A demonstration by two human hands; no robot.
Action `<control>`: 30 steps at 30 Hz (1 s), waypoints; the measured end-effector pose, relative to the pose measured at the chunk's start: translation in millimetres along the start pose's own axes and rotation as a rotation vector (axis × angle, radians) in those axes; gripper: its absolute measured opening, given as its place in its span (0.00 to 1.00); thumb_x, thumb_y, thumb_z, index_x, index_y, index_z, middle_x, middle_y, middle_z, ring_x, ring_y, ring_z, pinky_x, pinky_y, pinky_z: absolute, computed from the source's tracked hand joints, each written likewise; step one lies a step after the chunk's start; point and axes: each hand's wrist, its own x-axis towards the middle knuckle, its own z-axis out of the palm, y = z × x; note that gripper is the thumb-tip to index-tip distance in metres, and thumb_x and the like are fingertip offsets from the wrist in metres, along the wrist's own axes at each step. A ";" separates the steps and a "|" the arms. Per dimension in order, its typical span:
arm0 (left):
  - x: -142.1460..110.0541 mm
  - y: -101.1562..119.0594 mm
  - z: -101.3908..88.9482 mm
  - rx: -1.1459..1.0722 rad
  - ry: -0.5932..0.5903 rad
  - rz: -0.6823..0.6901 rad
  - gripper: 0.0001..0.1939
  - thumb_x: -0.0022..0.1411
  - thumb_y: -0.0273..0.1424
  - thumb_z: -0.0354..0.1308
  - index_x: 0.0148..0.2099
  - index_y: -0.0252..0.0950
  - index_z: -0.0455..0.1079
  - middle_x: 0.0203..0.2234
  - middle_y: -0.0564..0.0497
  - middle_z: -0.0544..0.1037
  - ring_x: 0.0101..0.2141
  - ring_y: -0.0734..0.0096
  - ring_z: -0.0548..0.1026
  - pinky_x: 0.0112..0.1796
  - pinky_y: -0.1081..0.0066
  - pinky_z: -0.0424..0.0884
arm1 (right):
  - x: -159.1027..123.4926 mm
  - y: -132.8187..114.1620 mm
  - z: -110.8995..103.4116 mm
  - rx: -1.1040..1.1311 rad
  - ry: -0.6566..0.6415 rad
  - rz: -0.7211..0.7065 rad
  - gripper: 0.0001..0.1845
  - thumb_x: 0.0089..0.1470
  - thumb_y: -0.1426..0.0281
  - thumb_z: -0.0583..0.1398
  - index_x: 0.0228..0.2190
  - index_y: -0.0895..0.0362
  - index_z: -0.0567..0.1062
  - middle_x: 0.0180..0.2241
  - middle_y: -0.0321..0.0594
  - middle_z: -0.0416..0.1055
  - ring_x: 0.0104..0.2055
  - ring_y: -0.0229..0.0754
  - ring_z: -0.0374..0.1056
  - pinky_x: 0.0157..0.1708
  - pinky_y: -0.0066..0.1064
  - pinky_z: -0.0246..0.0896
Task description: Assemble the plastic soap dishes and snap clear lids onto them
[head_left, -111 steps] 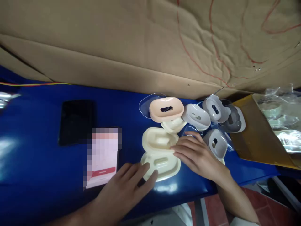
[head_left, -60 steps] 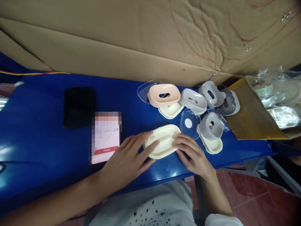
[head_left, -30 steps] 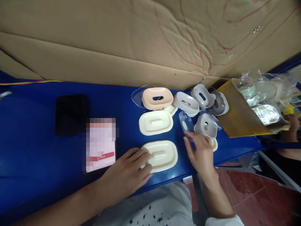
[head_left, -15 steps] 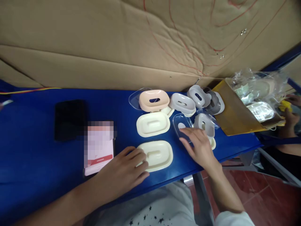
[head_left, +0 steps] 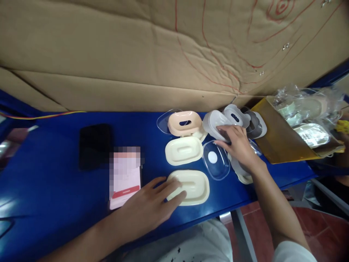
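My left hand [head_left: 160, 198], fingers apart, reaches over the left end of the nearer cream oval soap-dish base [head_left: 197, 187]. A second cream base [head_left: 184, 150] lies just behind it. My right hand [head_left: 238, 143] has its fingers and thumb on the front right edge of a grey oval soap dish [head_left: 214, 122], which sits tilted. In front of that dish lies a clear plastic lid [head_left: 218, 167] with a round white spot. Under my right wrist another grey dish [head_left: 237, 167] is partly hidden.
A peach dish [head_left: 177, 123] stands at the back, with a clear lid beside it. Grey ear-shaped dishes [head_left: 240, 120] are near an open carton [head_left: 283, 145] of wrapped pieces. A phone [head_left: 125, 200] and a black flat object [head_left: 95, 147] lie left. Another person's arm shows at far right.
My right hand has moved from the clear lid back to the grey dish, which now tilts. My left hand's fingers have spread further over the nearer cream base. The view has shifted slightly.
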 end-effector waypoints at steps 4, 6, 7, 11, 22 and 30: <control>2.0 1.1 -4.7 -0.016 0.037 0.031 0.16 0.73 0.23 0.62 0.60 0.40 0.74 0.53 0.47 0.83 0.55 0.58 0.81 0.58 0.58 0.72 | -10.9 -8.6 -7.2 0.017 0.019 -0.036 0.22 0.74 0.54 0.63 0.60 0.53 0.77 0.52 0.49 0.82 0.55 0.59 0.76 0.59 0.57 0.66; 2.5 1.4 -4.9 -0.020 0.045 0.039 0.13 0.76 0.25 0.61 0.60 0.39 0.74 0.50 0.48 0.84 0.55 0.59 0.81 0.57 0.59 0.72 | -9.5 -12.1 -14.2 -0.018 0.031 -0.046 0.21 0.75 0.56 0.62 0.60 0.54 0.77 0.51 0.49 0.83 0.54 0.60 0.75 0.58 0.57 0.65; 2.4 1.3 -4.5 -0.015 0.048 0.043 0.12 0.77 0.26 0.60 0.60 0.38 0.74 0.49 0.47 0.84 0.54 0.60 0.81 0.56 0.60 0.72 | -9.1 -17.4 -19.8 -0.040 0.041 -0.051 0.21 0.75 0.56 0.62 0.61 0.53 0.77 0.51 0.49 0.83 0.54 0.59 0.75 0.58 0.57 0.65; -0.6 0.0 -0.9 0.017 0.018 0.086 0.05 0.77 0.26 0.60 0.52 0.38 0.75 0.46 0.47 0.83 0.51 0.58 0.80 0.54 0.57 0.72 | -26.1 -74.0 -47.6 -0.092 0.096 -0.076 0.24 0.74 0.61 0.64 0.66 0.52 0.72 0.53 0.48 0.82 0.58 0.58 0.74 0.64 0.56 0.61; -7.3 -0.2 5.8 0.090 0.014 0.155 0.03 0.73 0.28 0.65 0.45 0.36 0.75 0.44 0.45 0.81 0.50 0.55 0.79 0.52 0.56 0.73 | -70.8 -105.9 1.6 0.168 0.095 -0.157 0.24 0.75 0.66 0.63 0.68 0.56 0.72 0.53 0.48 0.82 0.59 0.56 0.73 0.60 0.51 0.65; 2.2 6.1 -15.1 0.132 0.209 0.226 0.10 0.79 0.27 0.57 0.56 0.41 0.76 0.50 0.49 0.81 0.56 0.60 0.73 0.65 0.55 0.65 | -75.2 -134.0 -27.0 0.203 0.036 -0.329 0.12 0.75 0.71 0.63 0.56 0.54 0.81 0.47 0.39 0.86 0.52 0.46 0.77 0.66 0.45 0.60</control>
